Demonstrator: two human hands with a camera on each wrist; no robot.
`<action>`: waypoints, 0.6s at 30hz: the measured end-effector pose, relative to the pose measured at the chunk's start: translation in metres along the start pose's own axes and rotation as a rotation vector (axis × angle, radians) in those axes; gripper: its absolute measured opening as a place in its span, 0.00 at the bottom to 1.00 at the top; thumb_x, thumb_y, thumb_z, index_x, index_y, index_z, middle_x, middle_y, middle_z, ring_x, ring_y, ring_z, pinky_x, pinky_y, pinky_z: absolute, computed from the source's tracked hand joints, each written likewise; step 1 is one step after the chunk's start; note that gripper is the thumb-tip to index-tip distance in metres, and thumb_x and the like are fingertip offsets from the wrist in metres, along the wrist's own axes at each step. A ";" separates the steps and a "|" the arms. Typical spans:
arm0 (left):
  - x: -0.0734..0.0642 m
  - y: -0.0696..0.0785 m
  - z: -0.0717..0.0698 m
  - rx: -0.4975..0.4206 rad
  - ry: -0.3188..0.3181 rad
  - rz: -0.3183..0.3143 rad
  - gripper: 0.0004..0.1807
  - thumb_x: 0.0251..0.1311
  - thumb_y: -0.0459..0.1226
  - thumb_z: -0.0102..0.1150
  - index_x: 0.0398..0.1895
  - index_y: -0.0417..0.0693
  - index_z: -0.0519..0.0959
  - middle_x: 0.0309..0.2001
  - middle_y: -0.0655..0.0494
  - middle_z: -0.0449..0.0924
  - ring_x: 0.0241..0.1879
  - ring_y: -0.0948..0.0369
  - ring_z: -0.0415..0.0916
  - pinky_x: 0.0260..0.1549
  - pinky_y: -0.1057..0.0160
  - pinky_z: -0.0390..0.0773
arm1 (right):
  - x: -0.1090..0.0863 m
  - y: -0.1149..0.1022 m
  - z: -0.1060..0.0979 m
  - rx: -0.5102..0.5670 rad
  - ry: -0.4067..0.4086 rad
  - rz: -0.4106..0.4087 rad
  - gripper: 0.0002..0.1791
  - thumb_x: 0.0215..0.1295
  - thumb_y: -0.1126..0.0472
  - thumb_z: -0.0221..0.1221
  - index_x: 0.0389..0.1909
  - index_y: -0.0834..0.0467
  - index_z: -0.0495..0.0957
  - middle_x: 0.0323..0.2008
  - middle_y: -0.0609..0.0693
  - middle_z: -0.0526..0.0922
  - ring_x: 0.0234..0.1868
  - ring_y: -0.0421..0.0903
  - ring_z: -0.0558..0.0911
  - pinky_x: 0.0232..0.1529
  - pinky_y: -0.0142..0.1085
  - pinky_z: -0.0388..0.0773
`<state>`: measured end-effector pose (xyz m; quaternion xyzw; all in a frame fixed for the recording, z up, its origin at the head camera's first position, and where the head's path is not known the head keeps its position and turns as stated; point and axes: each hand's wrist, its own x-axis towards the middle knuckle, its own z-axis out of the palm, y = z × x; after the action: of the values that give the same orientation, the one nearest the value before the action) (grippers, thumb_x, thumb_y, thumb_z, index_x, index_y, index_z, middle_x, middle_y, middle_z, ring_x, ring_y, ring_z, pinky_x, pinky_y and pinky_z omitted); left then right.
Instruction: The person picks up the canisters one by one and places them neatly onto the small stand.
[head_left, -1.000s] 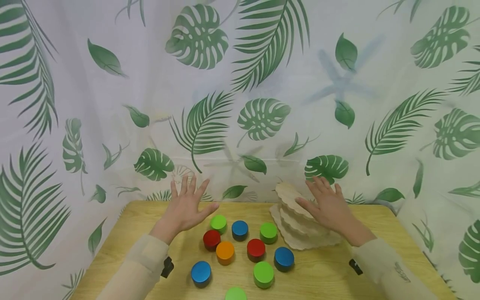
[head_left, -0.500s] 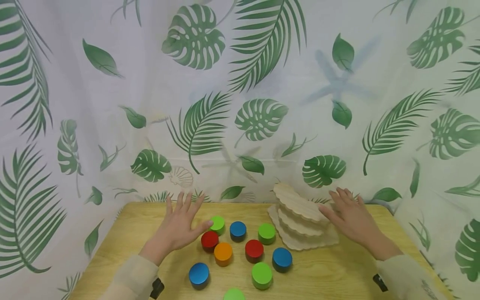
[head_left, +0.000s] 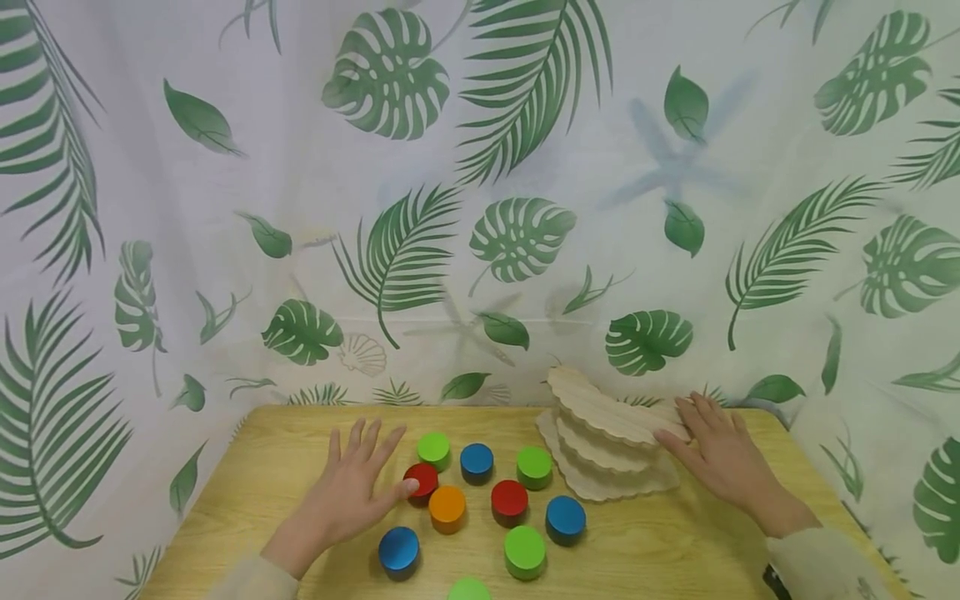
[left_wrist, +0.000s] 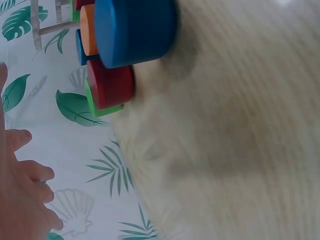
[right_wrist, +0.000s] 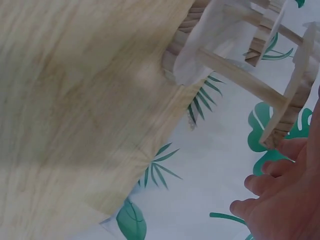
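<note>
The left hand point(head_left: 351, 490) is spread wide, palm down and holding nothing, above the left part of the tabletop point(head_left: 637, 554). Its thumb overlaps a red block point(head_left: 425, 477) in the head view, though I cannot tell from there whether they touch. The right hand point(head_left: 716, 454), also with loose, parted fingers and no grip on anything, lies at the right end of the wooden stand point(head_left: 596, 415); its nearest fingertip meets the edge of the upper tier in the right wrist view, but contact is uncertain.

Between the hands, the round blocks stand upright on the tabletop in a scattered group: the orange block point(head_left: 447, 507) just beside that red one, the others green, blue and red, with the nearest green block point(head_left: 469, 591) cut off by the lower edge of the view. The stand, with its three scalloped tiers, sits behind them to the right.

As for progress, I judge the handling to be at its outset: no block is held, stacked or visible on the tiers, so all the work with blocks and stand seems left. Beyond hangs a leaf-printed cloth point(head_left: 540, 108)
</note>
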<state>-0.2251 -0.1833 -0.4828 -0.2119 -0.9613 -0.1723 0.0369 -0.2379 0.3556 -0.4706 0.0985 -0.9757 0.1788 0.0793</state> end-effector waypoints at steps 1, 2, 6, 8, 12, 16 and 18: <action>-0.003 0.000 0.001 -0.008 -0.005 -0.002 0.46 0.73 0.67 0.50 0.85 0.55 0.57 0.82 0.33 0.54 0.83 0.31 0.42 0.75 0.22 0.37 | -0.001 0.001 0.001 0.002 -0.002 0.003 0.46 0.80 0.37 0.51 0.79 0.72 0.58 0.78 0.78 0.54 0.78 0.78 0.53 0.72 0.78 0.47; -0.005 0.000 0.003 -0.015 -0.007 -0.004 0.46 0.73 0.67 0.50 0.85 0.54 0.57 0.82 0.33 0.54 0.83 0.31 0.43 0.75 0.22 0.37 | -0.002 0.001 0.001 0.004 -0.003 0.005 0.46 0.80 0.37 0.51 0.79 0.72 0.58 0.78 0.78 0.53 0.78 0.78 0.53 0.72 0.78 0.47; -0.015 -0.004 0.010 -0.016 0.014 -0.007 0.45 0.72 0.66 0.51 0.84 0.52 0.60 0.80 0.32 0.57 0.82 0.30 0.46 0.75 0.21 0.41 | -0.006 0.003 0.002 0.015 -0.016 0.018 0.47 0.81 0.37 0.50 0.79 0.72 0.56 0.79 0.77 0.51 0.79 0.78 0.52 0.72 0.79 0.46; -0.019 -0.007 0.013 -0.014 0.026 -0.012 0.44 0.72 0.65 0.52 0.83 0.53 0.61 0.80 0.32 0.58 0.81 0.31 0.48 0.74 0.21 0.44 | -0.007 0.004 0.002 0.016 -0.020 0.024 0.46 0.81 0.37 0.49 0.79 0.72 0.56 0.79 0.77 0.51 0.79 0.78 0.52 0.72 0.78 0.46; -0.027 -0.011 0.019 -0.071 0.007 -0.031 0.43 0.72 0.63 0.54 0.83 0.54 0.61 0.81 0.34 0.58 0.81 0.33 0.50 0.76 0.24 0.47 | -0.009 0.006 0.003 0.015 -0.026 0.028 0.45 0.81 0.37 0.49 0.80 0.71 0.56 0.80 0.77 0.51 0.78 0.79 0.52 0.71 0.79 0.46; -0.036 -0.013 0.024 -0.213 -0.069 -0.093 0.44 0.70 0.66 0.56 0.83 0.58 0.61 0.82 0.39 0.57 0.82 0.36 0.51 0.77 0.28 0.52 | -0.010 0.008 0.003 0.020 -0.030 0.026 0.45 0.82 0.38 0.48 0.81 0.70 0.54 0.80 0.76 0.50 0.78 0.80 0.52 0.71 0.79 0.46; -0.039 -0.013 0.027 -0.295 -0.104 -0.129 0.46 0.66 0.66 0.61 0.83 0.60 0.62 0.82 0.42 0.59 0.81 0.37 0.55 0.75 0.28 0.57 | -0.010 0.008 0.004 0.023 -0.031 0.024 0.45 0.82 0.38 0.48 0.81 0.70 0.54 0.80 0.76 0.50 0.78 0.80 0.52 0.70 0.80 0.46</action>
<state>-0.1949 -0.2008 -0.5175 -0.1617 -0.9377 -0.3025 -0.0555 -0.2304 0.3633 -0.4787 0.0904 -0.9759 0.1892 0.0610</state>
